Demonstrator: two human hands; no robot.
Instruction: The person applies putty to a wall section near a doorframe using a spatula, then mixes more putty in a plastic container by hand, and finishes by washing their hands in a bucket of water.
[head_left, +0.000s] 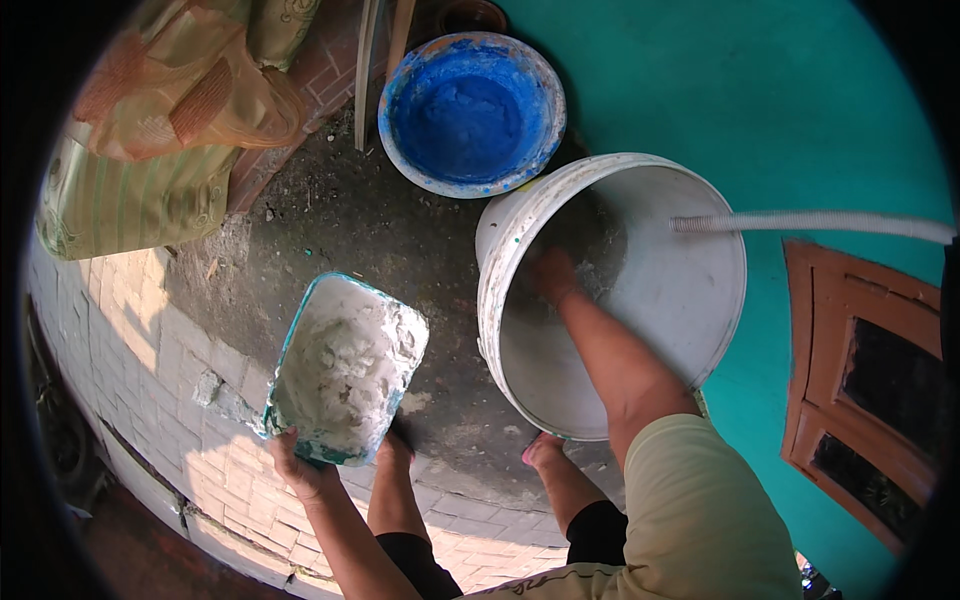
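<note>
My left hand (302,474) grips the near left corner of a teal-rimmed rectangular plastic tub (270,372), its fingers wrapped at the edge. Lumpy white paste (345,360) fills much of the tub and smears its walls. Beside that hand, a flat, paste-coated tool (225,398), perhaps a scraper, sticks out to the left; whether the fingers hold it too I cannot tell. My right arm reaches deep into a big white bucket (690,275). Down inside, my right hand (550,272) is in shadow, and its fingers are too dark to make out.
Beyond the bucket stands a round basin (395,150) of blue paint-like stuff. A ribbed pale hose (820,222) runs over the bucket's right rim. A teal wall (760,90) with a brown wooden frame (815,350) bounds the right. Patterned cloth (150,200) hangs far left; wooden strips (365,80) stand behind.
</note>
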